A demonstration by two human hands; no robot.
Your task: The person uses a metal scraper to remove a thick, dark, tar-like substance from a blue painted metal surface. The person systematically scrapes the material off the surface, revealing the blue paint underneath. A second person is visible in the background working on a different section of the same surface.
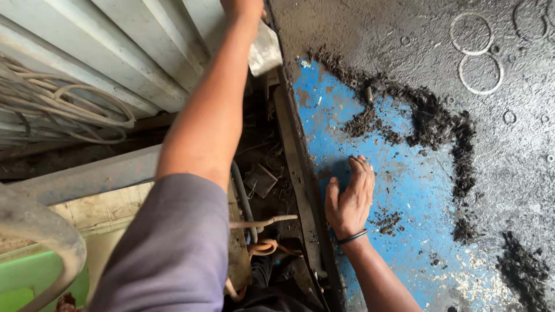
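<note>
Grimy workshop ground fills the view, with a corrugated panel [133, 52] across ten to twelve o'clock and a bundle of pale cables [69, 110] lying at nine o'clock against it. Down at seven o'clock sits a green edge [23, 283] under a curved grey bar [40, 231]. From six o'clock a grey sleeve [173, 248] runs up the middle, and the left hand [243, 8] reaches to twelve o'clock, where it is cut off by the frame; it seems to touch a crumpled pale sheet [266, 52], but whether it grips cannot be told. Below the arm a dark gap holds a hose [243, 196] and orange tubing [263, 248]. Right of the gap, a blue plate [404, 185] spreads from centre to five o'clock. The right hand [350, 196], wearing a dark wristband [352, 236], lies flat and open on the plate's left part, fingers together, holding nothing. Black sludge [433, 121] arcs around the plate from one to three o'clock, well apart from the hand. Pale ring marks [477, 55] show on the dark floor at one o'clock.
</note>
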